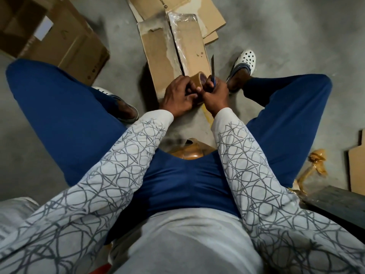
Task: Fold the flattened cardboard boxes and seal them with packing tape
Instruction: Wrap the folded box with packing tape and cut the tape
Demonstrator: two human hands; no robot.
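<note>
Head view: left hand [175,97] has its grip wrapped round the tape [198,78]. Right hand [216,94] is clenched on a knife [213,66], blade up and away, probably hunting for the tape's end. Flat cardboard [158,50] lies on the floor [276,36] just below, not folded yet.

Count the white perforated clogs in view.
2. The right clog sits on the floor beside the flattened cardboard. The left clog is partly hidden behind the left leg.
</note>
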